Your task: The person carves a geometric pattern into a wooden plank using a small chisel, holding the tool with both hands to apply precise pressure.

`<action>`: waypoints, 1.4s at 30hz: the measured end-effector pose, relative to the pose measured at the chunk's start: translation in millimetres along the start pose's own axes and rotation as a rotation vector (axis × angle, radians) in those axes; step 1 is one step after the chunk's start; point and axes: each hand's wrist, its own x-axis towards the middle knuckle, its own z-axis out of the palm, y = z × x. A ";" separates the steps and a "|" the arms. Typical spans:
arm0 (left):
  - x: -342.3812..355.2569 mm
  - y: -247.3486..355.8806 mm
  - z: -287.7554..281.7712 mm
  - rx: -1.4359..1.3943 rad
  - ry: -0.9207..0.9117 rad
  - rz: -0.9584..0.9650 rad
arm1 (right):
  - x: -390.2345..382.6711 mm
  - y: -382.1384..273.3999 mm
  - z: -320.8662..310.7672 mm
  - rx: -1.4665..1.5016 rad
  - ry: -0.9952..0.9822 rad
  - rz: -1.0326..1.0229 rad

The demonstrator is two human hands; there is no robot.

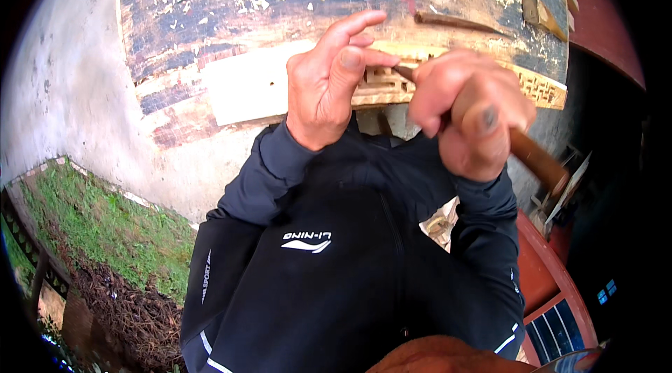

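Carving at the near edge of the worn tabletop [210,23]

My right hand [472,117] grips a brown wooden-handled chisel [535,156] against the pale fretwork-carved wooden strip [539,86]; my left hand [329,82], half-open, steadies its tip. A slip could nick those fingers.

Person wears a dark navy, near-black sports jacket with long sleeves; both sleeves end in plain snug cuffs at the wrists. Left hand [329,82] and right hand [472,114] are bare, no gloves, no rings or watch visible. Short fingernails, the thumbnails look dark and grimy. A zip seam runs down the jacket middle. Small white swoosh-type logo with lettering on the chest, more white lettering running down one side panel (too small to matter). Thin white piping stripes near the lower hem on both sides. Fabric smooth, slightly shiny, creased at elbows.
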 end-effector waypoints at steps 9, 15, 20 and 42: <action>-2.0 -3.4 1.7 -0.001 0.086 -0.008 | 21.3 0.3 -10.6 0.132 -0.045 0.132; -2.1 -3.1 1.2 -0.003 0.142 0.015 | 26.2 4.2 -9.8 0.153 -0.130 0.066; -3.8 -9.8 3.6 -0.085 0.232 0.045 | 22.0 14.0 2.8 0.351 -0.408 -0.154; 4.2 -5.6 -1.3 0.028 -0.081 0.057 | 16.3 0.7 -25.2 0.382 -0.001 0.052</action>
